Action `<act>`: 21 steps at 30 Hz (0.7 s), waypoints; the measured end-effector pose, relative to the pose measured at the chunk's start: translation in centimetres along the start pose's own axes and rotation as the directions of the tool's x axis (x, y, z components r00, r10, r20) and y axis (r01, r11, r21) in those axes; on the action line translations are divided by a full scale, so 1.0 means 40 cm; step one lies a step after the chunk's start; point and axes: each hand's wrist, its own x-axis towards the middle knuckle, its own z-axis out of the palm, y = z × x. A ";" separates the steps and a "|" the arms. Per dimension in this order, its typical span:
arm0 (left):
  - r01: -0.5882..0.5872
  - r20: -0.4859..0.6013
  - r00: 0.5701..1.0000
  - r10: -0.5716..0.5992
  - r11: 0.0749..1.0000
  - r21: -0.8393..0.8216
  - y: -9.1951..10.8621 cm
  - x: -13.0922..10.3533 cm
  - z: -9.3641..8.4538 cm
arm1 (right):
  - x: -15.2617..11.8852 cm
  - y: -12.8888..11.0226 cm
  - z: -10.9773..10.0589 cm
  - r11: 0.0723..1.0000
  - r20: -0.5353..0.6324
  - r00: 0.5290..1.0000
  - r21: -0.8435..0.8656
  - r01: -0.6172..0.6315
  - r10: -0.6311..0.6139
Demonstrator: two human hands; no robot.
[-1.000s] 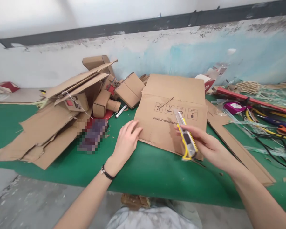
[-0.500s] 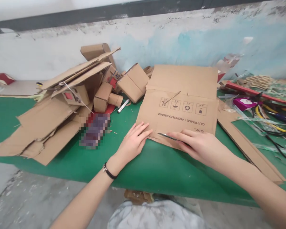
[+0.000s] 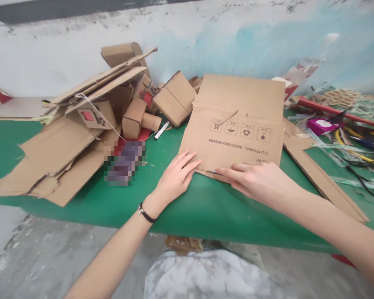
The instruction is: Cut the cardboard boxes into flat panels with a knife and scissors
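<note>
A printed cardboard sheet lies flat on the green table, its lettering upside down to me. My left hand rests open, fingers spread over the sheet's near left corner. My right hand is closed around a utility knife. Only the thin blade shows past my fingertips; the handle is hidden under the hand. That blade lies low at the sheet's near edge, just right of my left fingertips. A thin stick-like piece lies across the printed symbols.
Stacked cardboard pieces and small boxes crowd the left and back, with a marker beside them. A long cardboard strip lies to the right, near a purple box, cables and plastic scraps.
My right hand has brought the knife blade down to the sheet's near edge, with less of the blade showing. My left hand stays on the corner. The view has tilted slightly downward.
</note>
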 end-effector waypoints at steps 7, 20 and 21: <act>0.054 0.032 0.998 -0.060 0.986 0.159 0.039 0.028 -0.012 | 0.015 -0.024 -0.020 0.997 0.126 0.991 -0.077 -0.031 0.041; 0.030 0.139 0.987 -0.083 0.939 0.344 -0.028 0.202 0.053 | 0.072 0.001 -0.045 0.999 0.245 0.970 -0.033 -0.002 0.010; 0.030 0.146 0.986 -0.086 0.937 0.347 -0.029 0.200 0.054 | 0.074 0.000 -0.050 0.999 0.266 0.964 -0.034 -0.004 0.013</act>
